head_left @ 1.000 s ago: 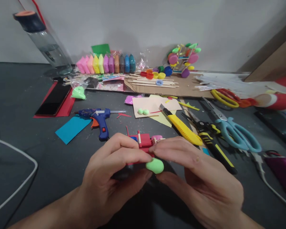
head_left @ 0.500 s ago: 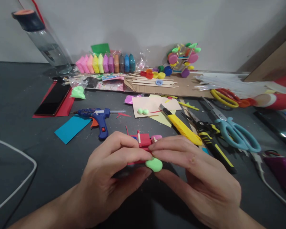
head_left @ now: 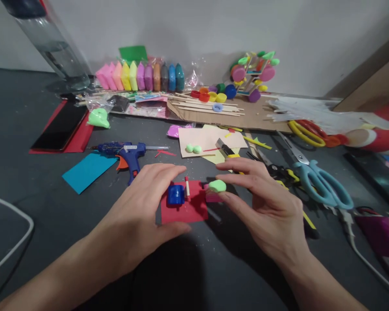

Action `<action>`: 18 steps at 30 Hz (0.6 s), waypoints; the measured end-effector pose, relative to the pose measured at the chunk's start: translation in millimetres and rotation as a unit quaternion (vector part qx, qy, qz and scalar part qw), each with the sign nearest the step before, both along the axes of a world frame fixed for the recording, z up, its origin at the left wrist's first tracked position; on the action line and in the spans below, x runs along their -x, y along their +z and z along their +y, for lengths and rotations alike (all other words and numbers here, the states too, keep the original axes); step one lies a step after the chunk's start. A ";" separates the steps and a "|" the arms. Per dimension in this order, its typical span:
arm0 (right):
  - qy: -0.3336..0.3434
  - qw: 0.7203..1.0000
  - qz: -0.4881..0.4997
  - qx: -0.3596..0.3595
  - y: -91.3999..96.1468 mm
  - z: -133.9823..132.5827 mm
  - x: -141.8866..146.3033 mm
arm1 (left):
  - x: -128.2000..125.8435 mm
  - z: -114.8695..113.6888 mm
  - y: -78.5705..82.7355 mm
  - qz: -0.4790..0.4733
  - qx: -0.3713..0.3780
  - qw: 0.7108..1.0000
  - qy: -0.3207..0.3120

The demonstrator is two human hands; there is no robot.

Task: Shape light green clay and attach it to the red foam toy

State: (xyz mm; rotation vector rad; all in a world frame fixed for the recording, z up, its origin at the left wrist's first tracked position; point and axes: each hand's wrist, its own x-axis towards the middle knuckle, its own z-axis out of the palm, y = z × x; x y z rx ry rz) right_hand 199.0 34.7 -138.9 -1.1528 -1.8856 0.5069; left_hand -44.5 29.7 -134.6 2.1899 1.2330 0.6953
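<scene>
Clay lump: light green, flattish | right hand: clamped on it | left hand: fingers apart

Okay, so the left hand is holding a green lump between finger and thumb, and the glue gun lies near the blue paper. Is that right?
Not quite: the head view shows the right hand holding the green lump; the left hand is open. The glue gun does lie near the blue paper.

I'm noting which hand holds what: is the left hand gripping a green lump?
No, the green lump is pinched in the right hand, while the left hand is open and holds nothing.
</scene>
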 end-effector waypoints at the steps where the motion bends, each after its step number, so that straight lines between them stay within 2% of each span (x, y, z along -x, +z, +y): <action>1: 0.000 1.000 -0.015 -0.007 -1.0 1.3 -0.6 | -1.0 -0.7 -1.2 0.010 0.001 1.000 -0.002; 5: -0.012 0.999 -0.042 0.002 1.4 3.0 -2.5 | -6.2 -1.0 -5.6 0.048 -0.006 0.999 0.010; 9: -0.051 0.997 0.049 0.035 11.2 -0.1 -5.6 | -7.9 4.0 -15.4 0.067 -0.015 0.998 0.014; 11: -0.055 0.995 0.064 0.045 15.1 -2.8 -7.2 | -7.0 4.9 -21.8 0.072 -0.021 0.997 0.014; 14: -0.041 0.997 0.024 0.065 14.9 -5.8 -7.5 | -4.8 2.8 -29.7 0.070 -0.042 0.997 0.018; 18: -0.019 0.996 -0.025 0.082 4.0 -5.8 -5.6 | -3.9 0.9 -33.2 0.083 -0.063 0.994 0.017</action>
